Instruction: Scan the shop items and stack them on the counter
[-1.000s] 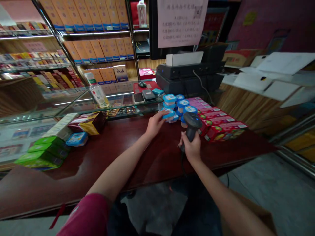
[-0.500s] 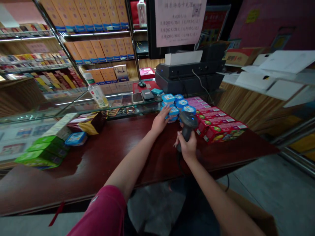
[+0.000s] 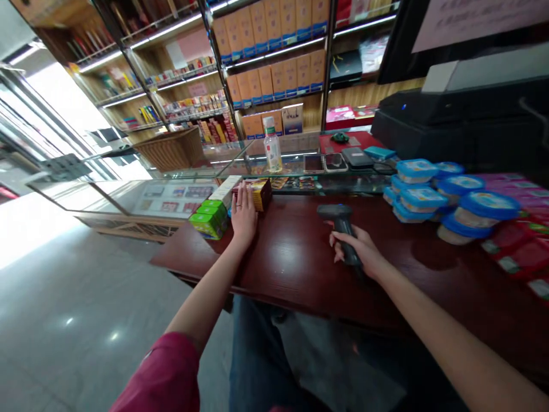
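My left hand [image 3: 244,218] reaches to the far left part of the dark red counter [image 3: 291,257], its fingers stretched out and flat. Beneath it a bit of a blue-lidded tub [image 3: 230,212] shows; the rest is covered, and I cannot tell how firmly the hand touches it. Green boxes [image 3: 210,218] stand just left of the hand, and a stack of brown and yellow packs [image 3: 262,194] lies just to its right. My right hand [image 3: 364,249] is wrapped round the handle of a black barcode scanner [image 3: 343,225], held above the counter with its head toward the left.
Blue-lidded tubs [image 3: 422,197] are stacked on the right, beside red boxes [image 3: 521,252]. Behind the counter is a glass display case with a clear bottle [image 3: 272,150], phones [image 3: 335,162] and a mouse [image 3: 340,137]. A black till machine [image 3: 463,126] stands at the back right.
My view has turned left. My left hand has left the stacked tubs on the right and moved to the single tub by the green boxes. The scanner stays in my right hand, now tilted left.
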`<state>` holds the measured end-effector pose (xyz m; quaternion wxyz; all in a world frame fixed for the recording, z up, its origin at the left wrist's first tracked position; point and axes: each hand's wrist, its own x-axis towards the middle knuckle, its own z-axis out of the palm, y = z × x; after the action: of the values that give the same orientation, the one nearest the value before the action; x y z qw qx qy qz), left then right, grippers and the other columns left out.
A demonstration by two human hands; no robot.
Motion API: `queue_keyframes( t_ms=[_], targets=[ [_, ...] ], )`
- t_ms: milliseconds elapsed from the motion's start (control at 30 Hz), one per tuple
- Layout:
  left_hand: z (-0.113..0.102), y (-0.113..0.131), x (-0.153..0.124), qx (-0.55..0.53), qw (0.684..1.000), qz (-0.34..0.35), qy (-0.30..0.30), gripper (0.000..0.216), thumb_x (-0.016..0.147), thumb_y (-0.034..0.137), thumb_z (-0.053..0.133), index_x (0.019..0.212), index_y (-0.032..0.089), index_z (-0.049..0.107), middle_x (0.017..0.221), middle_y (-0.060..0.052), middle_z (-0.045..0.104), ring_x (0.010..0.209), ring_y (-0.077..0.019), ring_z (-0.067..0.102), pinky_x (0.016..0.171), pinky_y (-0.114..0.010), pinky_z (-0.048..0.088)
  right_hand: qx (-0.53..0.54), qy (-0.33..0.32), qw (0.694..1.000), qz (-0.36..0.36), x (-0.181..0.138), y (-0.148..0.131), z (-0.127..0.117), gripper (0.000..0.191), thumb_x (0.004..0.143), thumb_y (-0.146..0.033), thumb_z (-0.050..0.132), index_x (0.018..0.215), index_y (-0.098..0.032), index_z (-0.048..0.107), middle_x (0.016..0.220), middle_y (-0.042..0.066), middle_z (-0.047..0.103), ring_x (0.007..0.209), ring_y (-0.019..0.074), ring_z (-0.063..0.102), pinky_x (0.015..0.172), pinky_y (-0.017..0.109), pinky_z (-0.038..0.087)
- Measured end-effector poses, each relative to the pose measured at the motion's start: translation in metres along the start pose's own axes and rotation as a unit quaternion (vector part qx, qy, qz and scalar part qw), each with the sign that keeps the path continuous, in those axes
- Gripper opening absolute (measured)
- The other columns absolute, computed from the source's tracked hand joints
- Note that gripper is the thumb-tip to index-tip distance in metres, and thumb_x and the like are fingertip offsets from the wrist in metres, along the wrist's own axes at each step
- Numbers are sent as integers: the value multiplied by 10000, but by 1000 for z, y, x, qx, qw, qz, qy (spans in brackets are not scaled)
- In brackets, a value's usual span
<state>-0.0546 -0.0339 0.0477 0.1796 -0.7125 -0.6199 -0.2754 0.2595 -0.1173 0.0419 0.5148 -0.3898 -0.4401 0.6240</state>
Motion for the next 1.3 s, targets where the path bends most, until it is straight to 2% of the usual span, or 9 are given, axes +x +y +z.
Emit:
queue_keyframes(
  t_ms=[100, 200, 333, 433, 500, 633, 800, 1033, 1300],
  targets=[
    [4, -31, -13, -23, 998, -55, 0, 662, 922, 135, 564, 1553, 33, 395, 1703, -208, 217, 1593, -334, 216, 1291, -509, 253, 2, -39, 999, 12, 17, 4, 20, 495, 714, -381, 842, 1114, -183, 628, 711, -17, 669, 422, 102, 530, 434, 293, 574],
    [10, -47, -23, -79, 992, -90, -34, 495, 933, 146, 581, 1424, 83, 580, 1591, -211, 459, 1484, -353, 441, 1217, -511, 394, 12, -62, 998, 29, 23, 9, 27, 500, 723, -371, 836, 1136, -173, 635, 713, -19, 664, 409, 87, 502, 404, 260, 540],
    [10, -54, -26, -221, 974, -7, -49, 375, 951, 191, 608, 1316, 192, 692, 1420, -130, 656, 1411, -294, 540, 1257, -526, 339, 32, -62, 997, 33, 20, 12, 24, 494, 759, -351, 810, 1183, -178, 624, 687, -44, 625, 377, 69, 437, 340, 227, 472],
    [7, -47, -24, -349, 928, 92, -91, 335, 950, 275, 653, 1275, 249, 728, 1481, -73, 615, 1506, -278, 426, 1291, -555, 247, 28, -67, 997, 40, 17, 11, 22, 483, 773, -343, 800, 1191, -178, 623, 688, -48, 611, 378, 72, 440, 332, 229, 473],
    [7, -39, -23, -417, 893, 118, -122, 325, 934, 340, 690, 1241, 252, 751, 1523, -70, 573, 1544, -282, 360, 1294, -547, 236, 20, -76, 996, 46, 17, 10, 22, 481, 776, -337, 798, 1193, -176, 621, 695, -47, 610, 384, 74, 450, 330, 228, 477],
    [8, -30, -21, -501, 846, 53, -175, 438, 893, 436, 740, 1274, 219, 739, 1471, -103, 614, 1480, -296, 464, 1280, -515, 282, -2, -96, 994, 58, 16, 9, 22, 490, 790, -335, 792, 1212, -170, 605, 707, -39, 624, 370, 73, 455, 322, 234, 480],
    [4, -30, -19, -520, 830, -53, -195, 635, 797, 519, 818, 1327, 187, 705, 1468, -112, 605, 1422, -330, 530, 1263, -498, 317, -25, -119, 991, 57, 13, 7, 25, 498, 794, -353, 787, 1208, -158, 589, 682, -45, 612, 358, 81, 454, 313, 257, 490],
    [-1, -26, -18, -564, 792, -72, -222, 604, 788, 508, 835, 1284, 182, 727, 1444, -110, 622, 1413, -328, 541, 1256, -498, 331, -47, -144, 987, 48, 11, 9, 25, 383, 837, -347, 754, 1135, -175, 587, 671, -46, 622, 360, 73, 476, 327, 220, 458],
    [3, -29, -20, -580, 774, -91, -238, 636, 782, 512, 837, 1315, 190, 709, 1448, -113, 613, 1417, -337, 535, 1251, -511, 337, -55, -156, 985, 52, 11, 12, 22, 319, 864, -349, 737, 1096, -187, 591, 662, -49, 605, 353, 79, 495, 311, 209, 421]
  ],
)
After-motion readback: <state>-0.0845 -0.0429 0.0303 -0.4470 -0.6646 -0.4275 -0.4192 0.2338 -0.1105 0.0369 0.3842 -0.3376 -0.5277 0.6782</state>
